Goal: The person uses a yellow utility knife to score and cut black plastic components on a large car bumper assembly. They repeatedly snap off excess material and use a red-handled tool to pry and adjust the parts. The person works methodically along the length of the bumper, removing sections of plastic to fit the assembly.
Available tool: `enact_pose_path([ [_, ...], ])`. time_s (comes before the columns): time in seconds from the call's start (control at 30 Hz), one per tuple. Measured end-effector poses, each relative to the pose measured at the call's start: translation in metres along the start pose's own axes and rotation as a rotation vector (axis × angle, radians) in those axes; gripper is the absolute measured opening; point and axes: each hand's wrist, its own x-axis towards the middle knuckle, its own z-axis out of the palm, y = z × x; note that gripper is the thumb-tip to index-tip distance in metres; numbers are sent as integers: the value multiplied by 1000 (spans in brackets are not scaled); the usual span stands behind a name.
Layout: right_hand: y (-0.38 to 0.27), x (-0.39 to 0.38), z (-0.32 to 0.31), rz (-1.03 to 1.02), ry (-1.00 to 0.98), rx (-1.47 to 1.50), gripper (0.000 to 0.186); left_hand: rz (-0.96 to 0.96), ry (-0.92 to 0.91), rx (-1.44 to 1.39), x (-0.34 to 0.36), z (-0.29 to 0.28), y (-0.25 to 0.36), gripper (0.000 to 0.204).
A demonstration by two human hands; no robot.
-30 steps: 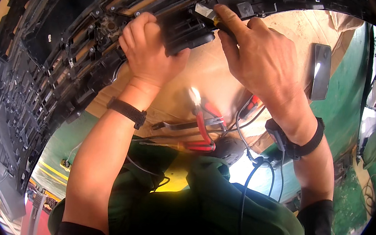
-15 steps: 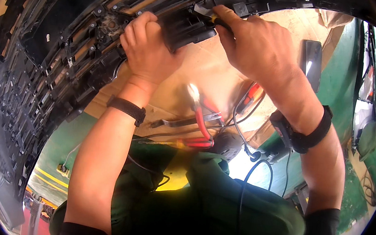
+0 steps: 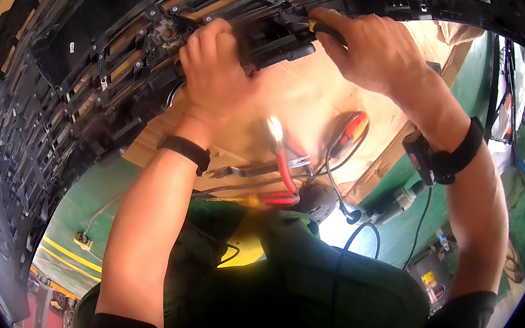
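Note:
A large black plastic frame (image 3: 128, 38), slotted and ribbed like a car bumper or grille, curves across the left and top. My left hand (image 3: 218, 71) has its fingers curled over the edge of a black box-shaped section (image 3: 281, 55) of it. My right hand (image 3: 375, 54) grips a tool with a black and yellow handle (image 3: 329, 32). The tool points left into the same section, where its tip is blurred and its kind cannot be told. Dark bands circle both wrists.
Below my hands, brown cardboard (image 3: 302, 97) carries red-handled pliers (image 3: 286, 170), a metal pry bar (image 3: 235, 172) and a red and black corded tool (image 3: 349, 135). A grey cylindrical tool (image 3: 394, 205) lies on the green floor (image 3: 467, 103). A black cable (image 3: 365, 226) loops near my lap.
Both hands and the frame have shifted slightly right in the view. The right forearm has swung outward, uncovering the grey tool. Both hands keep their grips.

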Motion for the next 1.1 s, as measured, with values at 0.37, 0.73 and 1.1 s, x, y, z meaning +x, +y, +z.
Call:
enact_pose_path([
  [0.37,6,-5,21,12,33,28,43,6,-14,14,3,-3,-1,42],
  [0.73,18,2,17,-78,74,-101,40,28,-33,-17,5,-8,-1,39],
  [1.1,2,-15,25,22,84,23,45,21,-41,21,4,-6,1,42],
])
